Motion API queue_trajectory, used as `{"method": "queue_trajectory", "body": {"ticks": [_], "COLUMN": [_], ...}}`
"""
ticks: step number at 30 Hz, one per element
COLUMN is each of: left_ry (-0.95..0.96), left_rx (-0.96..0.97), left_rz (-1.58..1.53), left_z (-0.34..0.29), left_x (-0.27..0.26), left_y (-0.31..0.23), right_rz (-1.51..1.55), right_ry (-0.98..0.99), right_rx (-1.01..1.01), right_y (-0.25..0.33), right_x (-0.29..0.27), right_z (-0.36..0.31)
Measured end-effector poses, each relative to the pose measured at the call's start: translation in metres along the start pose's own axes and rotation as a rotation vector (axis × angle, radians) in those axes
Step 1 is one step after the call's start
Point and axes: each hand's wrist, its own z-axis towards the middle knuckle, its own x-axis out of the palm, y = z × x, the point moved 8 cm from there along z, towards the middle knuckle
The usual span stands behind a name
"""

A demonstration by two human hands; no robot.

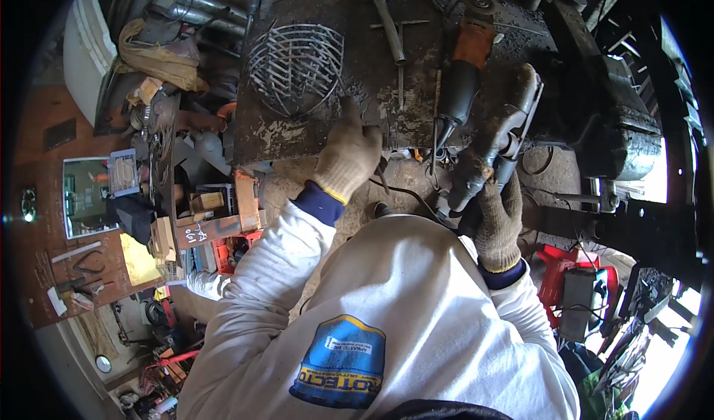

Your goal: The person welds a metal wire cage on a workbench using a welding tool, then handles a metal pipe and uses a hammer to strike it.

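My left hand [348,152], in a knitted beige work glove, hovers at the front edge of the dark workbench [282,141]. Its index finger stretches forward and its thumb stands apart; I see nothing held. Just beyond lies a leaf-shaped lattice of metal rods [297,66]. The right hand [498,226], gloved alike, is closed around the lower end of a worn grey metal tool [502,126] with a long lever along its side, resembling locking pliers. Part of its grip is hidden. An orange and black angle grinder [462,81] lies to the left of that tool.
A hammer [389,29] lies across a thin metal rod [401,85] on the bench. Heavy dark metalwork [625,137] stands at the right. A dark cable [413,193] runs between my hands. Cluttered shelving [212,230] is at left, a red plastic chair [554,279] at lower right.
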Motion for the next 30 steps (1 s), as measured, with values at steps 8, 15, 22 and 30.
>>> {"method": "queue_trajectory", "body": {"ticks": [8, 15, 22, 30], "left_ry": [0.029, 0.236, 0.167, -0.066], "left_rx": [-0.349, -0.399, -0.208, 0.324], "left_rz": [-1.332, -1.193, -0.434, -0.175], "left_z": [-0.012, -0.051, -0.079, -0.085], "left_x": [-0.026, -0.005, -0.056, -0.036], "left_y": [-0.004, -0.019, 0.031, 0.014], "right_rz": [0.134, 0.006, 0.107, -0.187], "right_ry": [0.101, 0.098, 0.232, 0.378], "right_rx": [0.005, 0.044, 0.102, -0.088], "right_y": [0.002, -0.003, -0.007, 0.003], "right_x": [0.017, 0.030, 0.062, 0.185], "right_z": [0.025, 0.046, 0.057, 0.075]}}
